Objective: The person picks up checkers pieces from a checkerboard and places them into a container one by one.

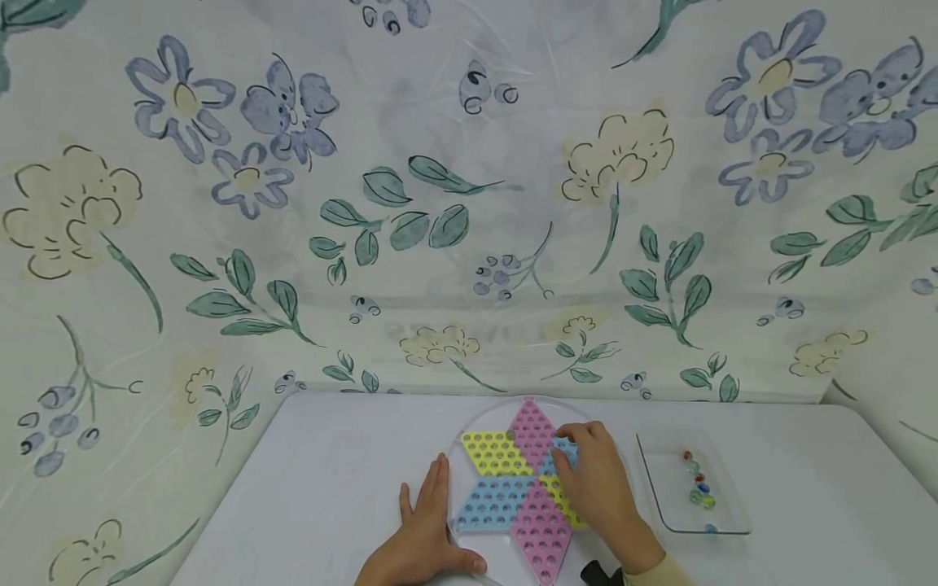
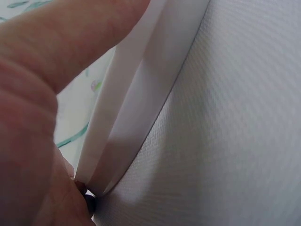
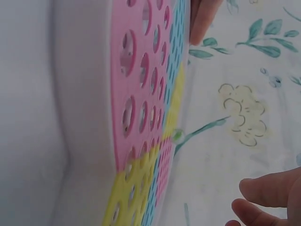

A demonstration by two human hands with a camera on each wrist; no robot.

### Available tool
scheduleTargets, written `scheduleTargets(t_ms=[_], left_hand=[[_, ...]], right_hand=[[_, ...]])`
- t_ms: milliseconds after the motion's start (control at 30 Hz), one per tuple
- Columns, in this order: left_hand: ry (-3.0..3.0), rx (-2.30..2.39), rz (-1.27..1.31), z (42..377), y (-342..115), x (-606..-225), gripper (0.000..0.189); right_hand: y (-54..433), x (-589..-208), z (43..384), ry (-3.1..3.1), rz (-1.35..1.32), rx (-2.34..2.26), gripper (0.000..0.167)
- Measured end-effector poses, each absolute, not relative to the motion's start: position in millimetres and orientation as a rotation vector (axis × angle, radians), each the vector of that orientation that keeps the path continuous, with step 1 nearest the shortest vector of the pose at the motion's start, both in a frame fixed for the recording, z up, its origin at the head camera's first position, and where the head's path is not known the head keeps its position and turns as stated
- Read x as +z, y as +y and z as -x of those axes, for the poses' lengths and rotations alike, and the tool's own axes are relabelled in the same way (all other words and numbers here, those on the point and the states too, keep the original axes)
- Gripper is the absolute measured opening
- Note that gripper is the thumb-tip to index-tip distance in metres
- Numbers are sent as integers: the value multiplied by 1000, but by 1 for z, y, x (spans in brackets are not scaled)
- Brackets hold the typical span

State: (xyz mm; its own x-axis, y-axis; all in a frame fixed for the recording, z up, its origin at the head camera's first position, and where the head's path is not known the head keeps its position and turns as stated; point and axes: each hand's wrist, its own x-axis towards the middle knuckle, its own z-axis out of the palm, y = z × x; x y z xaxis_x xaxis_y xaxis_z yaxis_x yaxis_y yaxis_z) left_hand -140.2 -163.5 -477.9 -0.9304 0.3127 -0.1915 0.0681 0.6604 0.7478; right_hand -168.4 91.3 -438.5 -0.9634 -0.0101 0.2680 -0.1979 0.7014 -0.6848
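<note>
A round white Chinese checkers board point(image 1: 541, 513) with a star of pink, yellow and blue holed sections lies on the table. One greenish marble point(image 3: 178, 136) sits in it, near where the upper pink and yellow sections meet in the head view. My left hand point(image 1: 421, 529) rests at the board's left side, fingers straight, its thumb at the near rim. In the left wrist view that thumb point(image 2: 70, 42) overlaps the white rim point(image 2: 106, 113). Over the right-hand blue section hovers my right hand point(image 1: 597, 480), thumb and fingers bent but apart, with no marble showing between them.
Right of the board stands a clear plastic tray point(image 1: 670, 529) with several coloured glass marbles point(image 1: 699, 478). A black object point(image 1: 597, 573) shows by the right wrist at the bottom edge. Behind the white table point(image 1: 308, 456) hangs a flower-patterned cloth point(image 1: 440, 285).
</note>
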Motion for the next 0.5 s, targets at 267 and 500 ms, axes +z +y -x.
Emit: scheduleTargets(t_ms=[267,500], left_hand=[[2579,1146,-317,139,-165,-479,150],[2591,1133,-330,139,-165,-480,148]], right_hand=[[80,-446,176,-2627,-217,1120,21],[70,-447,181,-2609,-228,1097,20]])
